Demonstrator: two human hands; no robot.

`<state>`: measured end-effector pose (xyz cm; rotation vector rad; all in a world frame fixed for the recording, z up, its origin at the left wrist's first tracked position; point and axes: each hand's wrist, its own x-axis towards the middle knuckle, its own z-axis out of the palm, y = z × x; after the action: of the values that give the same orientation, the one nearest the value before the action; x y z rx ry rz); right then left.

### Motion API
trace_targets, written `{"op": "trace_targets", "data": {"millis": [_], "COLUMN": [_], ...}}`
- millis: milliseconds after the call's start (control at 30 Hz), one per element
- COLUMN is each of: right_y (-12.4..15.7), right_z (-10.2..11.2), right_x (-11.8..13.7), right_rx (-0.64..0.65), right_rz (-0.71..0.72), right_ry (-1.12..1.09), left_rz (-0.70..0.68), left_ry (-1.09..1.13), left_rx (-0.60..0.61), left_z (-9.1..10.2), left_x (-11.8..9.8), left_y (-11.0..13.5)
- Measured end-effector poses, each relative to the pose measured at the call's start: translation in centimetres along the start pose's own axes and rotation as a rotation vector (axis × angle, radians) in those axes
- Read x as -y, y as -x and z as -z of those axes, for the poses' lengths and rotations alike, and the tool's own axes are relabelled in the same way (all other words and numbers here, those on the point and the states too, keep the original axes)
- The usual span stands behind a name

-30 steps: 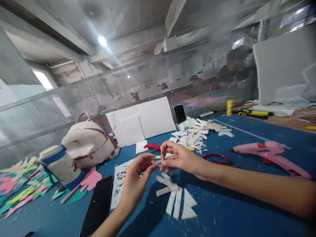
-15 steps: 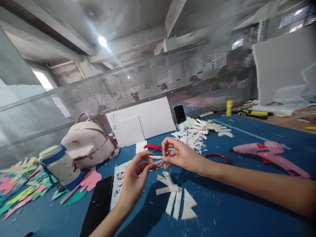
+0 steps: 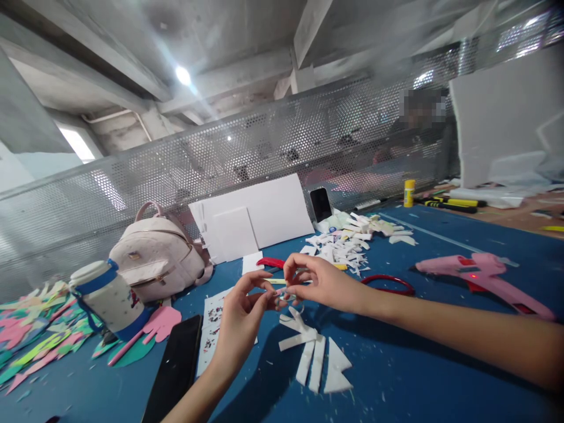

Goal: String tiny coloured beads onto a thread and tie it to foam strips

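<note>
My left hand [image 3: 244,311] is closed in a pinch above the blue table [image 3: 409,364]. Close by on its right, my right hand [image 3: 324,285] pinches too, its fingertips nearly meeting the left ones. Between them is a small thin pinkish piece [image 3: 281,291], mostly hidden by fingers, so its kind cannot be told. Below the hands lie several white foam strips [image 3: 304,346] and a notched white foam piece [image 3: 337,367]. Just behind the fingers are a red-handled tool [image 3: 269,262] and a thin yellow strip [image 3: 277,281].
At right lie a pink glue gun [image 3: 480,271] with a red light and a red loop [image 3: 392,284]. White scraps [image 3: 343,247] are heaped behind. At left stand a bottle [image 3: 110,305] and backpack [image 3: 156,258], near a black phone [image 3: 176,364] and coloured foam scraps [image 3: 39,335].
My right hand has shifted slightly left and down, closer to the left fingertips. The left hand has barely moved, and the small piece stays between them.
</note>
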<state>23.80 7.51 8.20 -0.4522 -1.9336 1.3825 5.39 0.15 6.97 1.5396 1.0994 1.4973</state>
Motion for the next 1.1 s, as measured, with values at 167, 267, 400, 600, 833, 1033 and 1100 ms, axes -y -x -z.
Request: {"op": "trace_targets", "data": {"millis": [167, 267, 400, 600, 833, 1033, 1100], "right_y": [0.17, 0.38, 0.53, 0.46, 0.56, 0.64, 0.66], "right_z": [-0.04, 0.02, 0.15, 0.32, 0.43, 0.44, 0.4], "right_x": [-0.13, 0.11, 0.37, 0.13, 0.28, 0.54, 0.63], "right_rx": [0.021, 0.019, 0.004, 0.042, 0.063, 0.062, 0.06], "right_rz": [0.023, 0.041, 0.088, 0.116, 0.088, 0.076, 0.07], "right_ry": [0.128, 0.211, 0.35, 0.442, 0.418, 0.407, 0.402], "left_rz": [0.002, 0.011, 0.007, -0.003, -0.003, 0.015, 0.013], "left_ry": [0.0, 0.008, 0.013, 0.003, -0.02, -0.117, -0.157], "left_rx": [-0.006, 0.001, 0.011, 0.012, 0.024, 0.035, 0.047], "left_z": [-0.13, -0.22, -0.34, -0.26, -0.16, -0.21, -0.18], "left_x": [-0.17, -0.32, -0.55, -0.43, -0.16, -0.55, -0.65], "left_y": [0.05, 0.13, 0.2, 0.22, 0.26, 0.36, 0.33]}}
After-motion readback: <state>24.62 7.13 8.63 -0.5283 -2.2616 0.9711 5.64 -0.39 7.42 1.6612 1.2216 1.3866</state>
